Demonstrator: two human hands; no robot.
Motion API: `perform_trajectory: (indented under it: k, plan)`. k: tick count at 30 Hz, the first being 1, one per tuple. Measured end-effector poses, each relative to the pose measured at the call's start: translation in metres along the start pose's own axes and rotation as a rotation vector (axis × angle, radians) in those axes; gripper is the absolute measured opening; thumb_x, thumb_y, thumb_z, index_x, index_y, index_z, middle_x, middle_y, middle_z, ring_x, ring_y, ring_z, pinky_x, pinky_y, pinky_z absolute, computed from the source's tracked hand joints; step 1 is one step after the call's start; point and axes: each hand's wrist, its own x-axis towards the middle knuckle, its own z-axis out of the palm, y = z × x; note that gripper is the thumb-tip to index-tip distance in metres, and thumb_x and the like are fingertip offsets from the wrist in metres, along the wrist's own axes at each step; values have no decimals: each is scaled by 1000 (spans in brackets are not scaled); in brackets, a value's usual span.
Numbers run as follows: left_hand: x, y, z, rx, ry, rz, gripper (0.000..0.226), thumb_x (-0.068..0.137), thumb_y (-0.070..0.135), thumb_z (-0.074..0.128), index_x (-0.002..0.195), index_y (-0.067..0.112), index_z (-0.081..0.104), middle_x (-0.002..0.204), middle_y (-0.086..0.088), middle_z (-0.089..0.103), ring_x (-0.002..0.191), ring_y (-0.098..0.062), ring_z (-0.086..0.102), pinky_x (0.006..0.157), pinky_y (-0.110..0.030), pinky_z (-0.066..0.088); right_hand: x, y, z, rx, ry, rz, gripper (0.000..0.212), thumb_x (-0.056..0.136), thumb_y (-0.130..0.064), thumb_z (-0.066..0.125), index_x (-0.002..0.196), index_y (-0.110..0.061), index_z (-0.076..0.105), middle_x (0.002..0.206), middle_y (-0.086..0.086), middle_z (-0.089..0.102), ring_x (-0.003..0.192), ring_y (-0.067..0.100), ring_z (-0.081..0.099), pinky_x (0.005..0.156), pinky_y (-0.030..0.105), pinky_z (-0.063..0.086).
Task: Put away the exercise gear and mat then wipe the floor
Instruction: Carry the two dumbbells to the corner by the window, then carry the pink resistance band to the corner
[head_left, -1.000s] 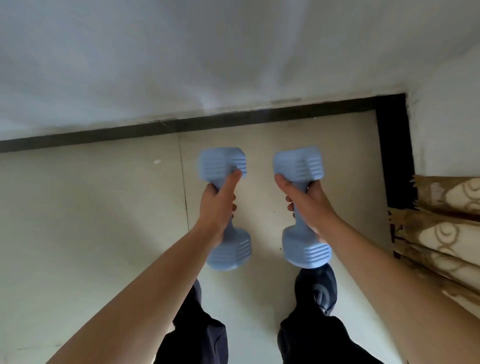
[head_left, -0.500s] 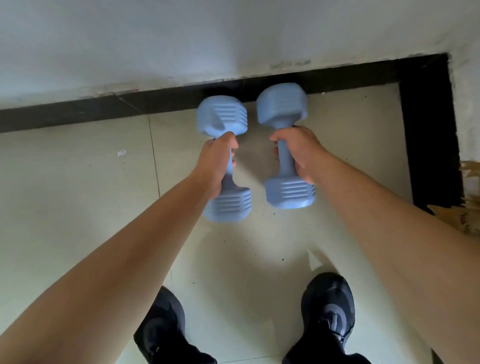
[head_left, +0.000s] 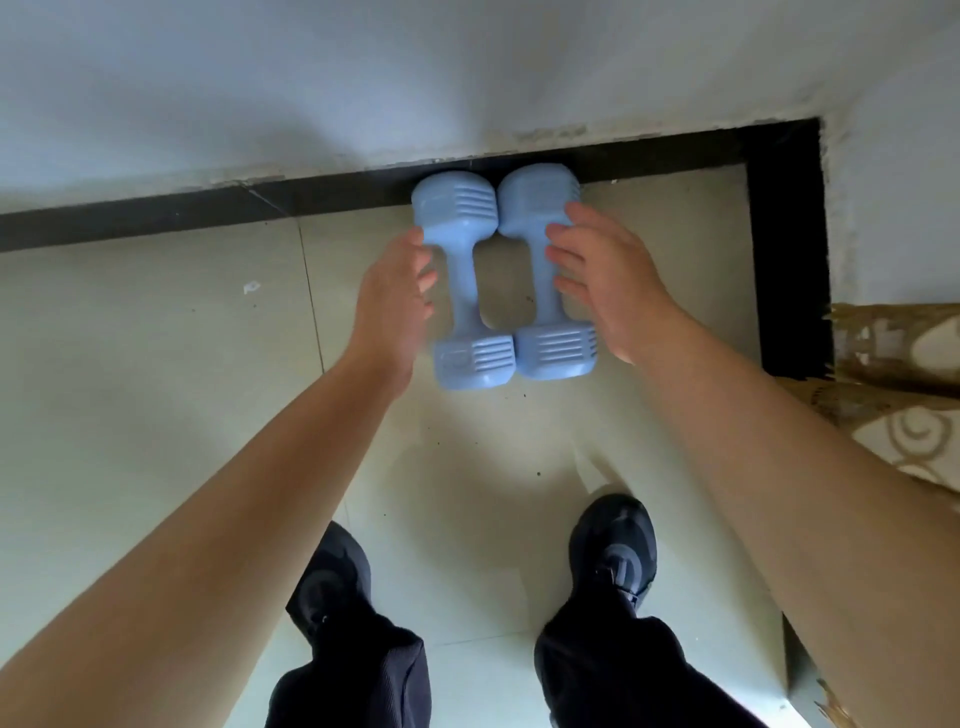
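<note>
Pale floor tiles (head_left: 156, 364) meet a white wall (head_left: 363, 78) along a dark skirting strip (head_left: 156, 218), close to a corner where patterned fabric (head_left: 893, 405) hangs at the right edge. From the head view, two light-blue dumbbells lie flat on the floor side by side, heads touching, far ends against the skirting. The left dumbbell (head_left: 462, 291) has the left hand (head_left: 395, 296) just beside its handle, fingers spread and its grip released. The right hand (head_left: 608, 280) is likewise open-palmed, its fingertips resting on or just over the right dumbbell (head_left: 540, 275); contact cannot be told. Black shoes (head_left: 613, 551) stand behind them.

These weights look dense and rigid with a smooth moulded coating, unlikely to break; their faceted heads should stop rolling. The narrow middle handle is the natural hold. No containers are visible. The mat is out of view, and specks on the tiles suggest wiping remains.
</note>
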Motion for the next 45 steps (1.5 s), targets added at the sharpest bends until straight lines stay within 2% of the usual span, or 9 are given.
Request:
perform_trajectory:
  k: [2,5,8,11,17,22,31,41,45]
  plan:
    - [-43,25,-18,231,127,193,34,105,29,37,131,20,57,136,-5,57,128,-19,51,107,-35,37,-39,-30,-5,-64,41,-160,49,98,-19,56,146,-21,48,142,2,58,130,13,55,112,34,42]
    - [-113,77,-50,630,222,526,50,104,29,31,152,14,34,160,-6,29,148,-17,24,118,-22,16,-110,-92,-12,-373,158,-510,56,102,-23,51,154,-14,35,158,4,39,144,15,38,120,33,30]
    - [-186,155,-81,806,353,818,52,103,23,33,150,3,34,159,-19,26,149,-30,24,120,-41,24,-195,-172,-21,-591,201,-732,59,106,-31,45,159,-15,25,167,6,21,153,18,18,125,34,17]
    - [-279,251,-117,873,480,1010,51,103,21,37,147,-5,36,156,-28,27,147,-38,26,117,-52,28,-295,-266,-22,-650,244,-993,61,106,-32,44,159,-10,24,168,12,15,155,27,14,124,47,20]
    - [-515,421,-207,933,831,1063,55,104,30,34,151,0,32,159,-24,24,148,-35,23,113,-55,30,-506,-450,6,-692,238,-1366,62,106,-34,46,157,-5,27,165,22,19,153,35,19,122,49,23]
    - [-693,457,-276,907,1100,1032,57,105,32,32,154,3,24,162,-22,15,151,-32,15,117,-56,22,-661,-534,54,-663,96,-1662,65,107,-39,44,158,-7,23,165,22,16,154,37,16,121,52,23]
    - [-949,328,-401,885,1516,929,57,104,32,38,150,-2,31,159,-26,20,148,-40,21,112,-60,27,-899,-491,153,-572,-167,-2108,64,105,-37,47,158,-9,25,166,21,15,154,35,15,121,54,21]
    - [-1214,25,-537,875,1836,189,61,102,41,32,149,3,34,158,-22,27,147,-41,23,114,-62,24,-1166,-220,346,-517,-685,-2257,64,103,-38,49,157,-9,30,165,21,16,153,37,19,119,54,24]
    - [-1262,-48,-581,829,1893,54,60,100,39,37,150,5,33,157,-22,28,146,-41,24,113,-61,26,-1230,-141,400,-561,-856,-2321,67,100,-39,53,157,-10,31,165,21,16,153,36,20,120,54,24]
